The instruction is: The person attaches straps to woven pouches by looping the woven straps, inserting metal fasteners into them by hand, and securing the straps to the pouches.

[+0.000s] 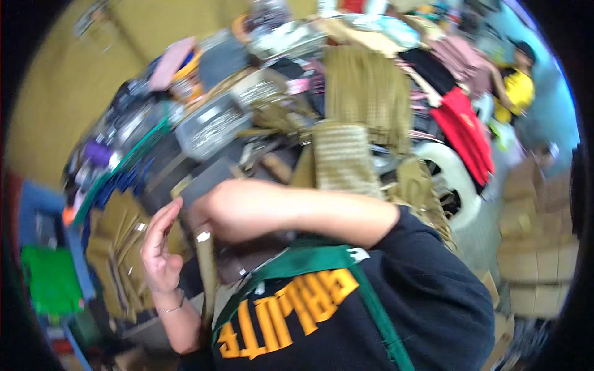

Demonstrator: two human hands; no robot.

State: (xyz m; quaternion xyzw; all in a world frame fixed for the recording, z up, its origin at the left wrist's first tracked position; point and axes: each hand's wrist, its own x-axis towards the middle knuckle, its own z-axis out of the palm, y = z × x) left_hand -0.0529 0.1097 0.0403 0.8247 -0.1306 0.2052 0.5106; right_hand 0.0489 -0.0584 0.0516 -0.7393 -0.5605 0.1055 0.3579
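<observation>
At the left of the head view my left hand (pixel 162 250) is raised. Its fingers are stretched upward and its thumb stands apart, with nothing visible in it. My right forearm crosses in front of my chest, bringing my right hand (pixel 216 210) close beside the left one. Motion blur smears the right hand, and its fingers are turned out of sight. Just below it hangs a khaki strap (pixel 206 272) with a small white patch near its top; whether the hand grips it I cannot tell. A dark grey flat surface (pixel 213 176) lies behind the right hand.
Beyond my arm, a clear plastic bin (pixel 210 127) holds small shiny parts. Khaki webbing panels (pixel 346 154) and red fabric (pixel 464 133) are piled to the right. A white ring-shaped object (pixel 473 207) stands near stacked cartons (pixel 532 260). A person in yellow (pixel 516 93) is at the far right.
</observation>
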